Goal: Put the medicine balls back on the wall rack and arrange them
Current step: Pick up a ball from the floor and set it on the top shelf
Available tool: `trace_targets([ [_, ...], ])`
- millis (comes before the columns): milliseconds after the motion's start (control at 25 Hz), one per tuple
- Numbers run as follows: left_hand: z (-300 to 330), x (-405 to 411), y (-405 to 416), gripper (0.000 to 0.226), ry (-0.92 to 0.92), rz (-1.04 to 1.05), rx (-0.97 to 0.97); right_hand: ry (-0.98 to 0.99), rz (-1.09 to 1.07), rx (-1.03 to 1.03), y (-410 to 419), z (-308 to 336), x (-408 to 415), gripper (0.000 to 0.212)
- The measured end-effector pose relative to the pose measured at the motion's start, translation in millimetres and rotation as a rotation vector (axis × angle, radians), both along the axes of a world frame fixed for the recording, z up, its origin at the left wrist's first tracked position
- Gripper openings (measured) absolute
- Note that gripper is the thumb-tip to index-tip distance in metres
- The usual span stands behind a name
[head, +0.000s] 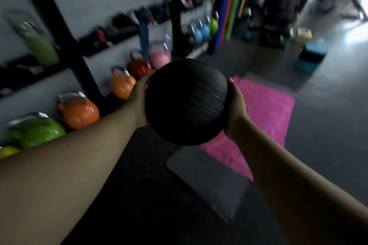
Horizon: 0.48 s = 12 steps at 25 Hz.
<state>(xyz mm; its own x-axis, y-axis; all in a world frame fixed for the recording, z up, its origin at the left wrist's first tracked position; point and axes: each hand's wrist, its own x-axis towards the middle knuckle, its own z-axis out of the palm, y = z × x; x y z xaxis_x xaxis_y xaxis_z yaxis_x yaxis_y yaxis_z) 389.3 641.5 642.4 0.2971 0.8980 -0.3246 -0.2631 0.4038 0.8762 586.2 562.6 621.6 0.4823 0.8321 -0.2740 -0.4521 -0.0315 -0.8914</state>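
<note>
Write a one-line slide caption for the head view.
Both hands, left hand and right hand, hold a black medicine ball beside floor kettlebells.

Whole row of kettlebells along the wall on the left: a green kettlebell (36, 131) nearest, then two orange ones (78, 111) (121, 83), a red kettlebell (140, 67) and a pink kettlebell (160, 55), with blue ones (201, 33) further back. A pink mat (264, 113) is spread on the dark floor (328, 125), and a grey pad (207, 179) overlaps its near corner. Tall green and blue rolls (234, 4) stand upright in the back. Pretty blurry overall.
</note>
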Motion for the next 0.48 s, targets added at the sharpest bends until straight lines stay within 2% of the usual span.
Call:
trace_targets([
  [120,136,-67,19,0.055,-0.091,0.062,0.24,-0.03,0.086,0.227,49,134,-62,0.056],
  [200,212,-115,25,0.056,-0.126,0.136,0.383,-0.021,0.147,0.355,79,207,-107,0.055],
  [360,337,-216,33,0.053,-0.154,0.271,0.624,0.003,0.369,0.57,124,325,-206,0.058],
  [480,408,-286,35,0.056,-0.113,0.348,0.777,0.025,0.495,0.711,150,388,-278,0.058],
])
